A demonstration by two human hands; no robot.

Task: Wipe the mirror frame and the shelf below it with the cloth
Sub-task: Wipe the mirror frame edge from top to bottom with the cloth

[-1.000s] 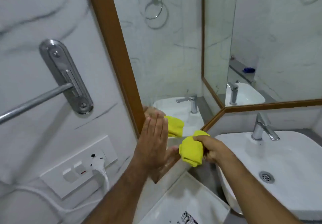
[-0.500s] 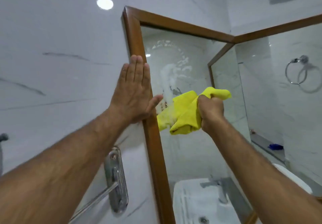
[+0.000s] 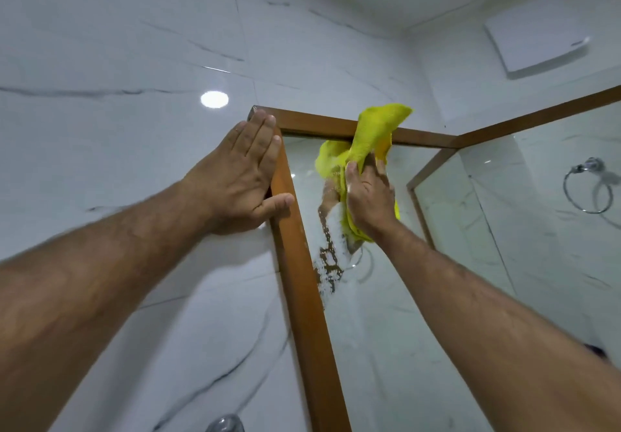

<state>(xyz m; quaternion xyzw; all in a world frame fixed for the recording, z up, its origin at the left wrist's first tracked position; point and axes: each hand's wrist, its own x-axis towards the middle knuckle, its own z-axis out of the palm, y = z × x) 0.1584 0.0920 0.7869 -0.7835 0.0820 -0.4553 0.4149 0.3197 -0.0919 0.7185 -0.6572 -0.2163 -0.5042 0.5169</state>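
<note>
The wooden mirror frame runs up the left side and across the top of the mirror. My left hand lies flat with fingers together against the wall and the frame's upper left corner, holding nothing. My right hand grips a yellow cloth and presses it on the glass just under the top rail. The cloth's upper end flaps over the top rail. White smears streak the mirror glass below the cloth. The shelf is out of sight.
A second framed mirror meets the first at the corner on the right and reflects a towel ring. A white vent cover sits high on the right wall. A chrome fitting shows at the bottom edge.
Both hands have travelled up the mirror from the bottom corner near the sink to the top left corner. The view has tilted upward, and the cloth now reaches the top rail.
</note>
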